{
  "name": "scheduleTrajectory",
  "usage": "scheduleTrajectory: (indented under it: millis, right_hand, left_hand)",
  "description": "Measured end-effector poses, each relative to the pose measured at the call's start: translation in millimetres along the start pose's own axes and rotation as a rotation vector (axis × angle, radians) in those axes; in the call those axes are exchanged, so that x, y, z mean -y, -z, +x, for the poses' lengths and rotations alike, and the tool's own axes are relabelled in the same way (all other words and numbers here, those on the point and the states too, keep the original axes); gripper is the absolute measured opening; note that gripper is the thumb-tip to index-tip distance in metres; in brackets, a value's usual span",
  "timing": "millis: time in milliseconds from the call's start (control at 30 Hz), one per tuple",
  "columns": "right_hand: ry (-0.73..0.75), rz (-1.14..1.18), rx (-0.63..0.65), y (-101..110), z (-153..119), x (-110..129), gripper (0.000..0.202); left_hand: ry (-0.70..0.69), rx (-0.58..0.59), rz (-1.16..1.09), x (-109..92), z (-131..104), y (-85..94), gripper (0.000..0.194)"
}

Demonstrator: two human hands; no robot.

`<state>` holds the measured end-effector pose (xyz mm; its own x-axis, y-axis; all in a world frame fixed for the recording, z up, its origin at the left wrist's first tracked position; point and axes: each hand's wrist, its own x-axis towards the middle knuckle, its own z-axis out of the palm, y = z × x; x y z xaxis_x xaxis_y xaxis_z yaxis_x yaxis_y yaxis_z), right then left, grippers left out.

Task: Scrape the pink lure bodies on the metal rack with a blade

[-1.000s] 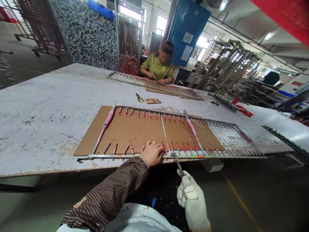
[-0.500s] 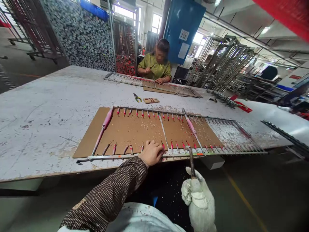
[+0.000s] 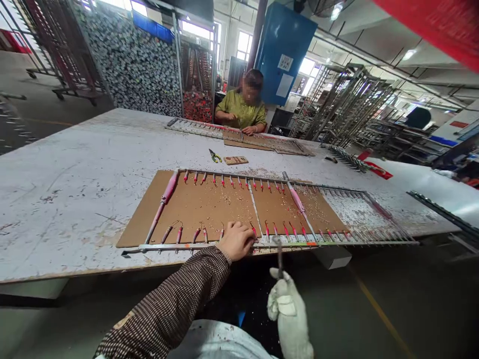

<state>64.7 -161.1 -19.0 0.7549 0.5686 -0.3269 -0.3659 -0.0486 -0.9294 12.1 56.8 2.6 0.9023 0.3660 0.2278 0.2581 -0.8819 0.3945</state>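
Observation:
A long metal frame (image 3: pixel 224 246) with pink-coated hooks along both rails lies over brown cardboard (image 3: pixel 209 209) on the white table. My left hand (image 3: pixel 236 242) is bare and rests on the near rail with its fingers curled; what they grip there is hidden. In a white glove, my right hand (image 3: pixel 286 304) is closed round a thin metal tool (image 3: pixel 279 257), just off the table's near edge. The tool's tip is by the near rail, right of my left hand, and looks blurred.
Pliers (image 3: pixel 214 156) and a small wooden block (image 3: pixel 236 160) lie beyond the frame. Across the table a person (image 3: pixel 243 107) works at another rack (image 3: pixel 198 128). Dark toothed bars (image 3: pixel 441 209) lie at the right. Chips are scattered on the cardboard.
My right hand and its tool have moved left, closer to my left hand. The view has shifted slightly. My left hand stays at the near rail.

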Motion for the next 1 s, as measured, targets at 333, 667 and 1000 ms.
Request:
scheduleTrajectory:
  millis: [333, 667, 1000]
  right_hand:
    - [0.016, 0.052, 0.013, 1.2, 1.0, 8.9, 0.071]
    - [-0.203, 0.078, 0.034, 28.7, 13.3, -30.7, 0.082]
    - [-0.195, 0.085, 0.034, 25.2, 2.1, -35.1, 0.075]
  left_hand:
    - [0.017, 0.002, 0.013, -0.3, -0.2, 1.1, 0.017]
    - [0.233, -0.066, -0.052, 4.7, -2.5, 2.1, 0.018]
    - [0.244, -0.211, 0.201, -8.8, -26.8, 19.9, 0.027]
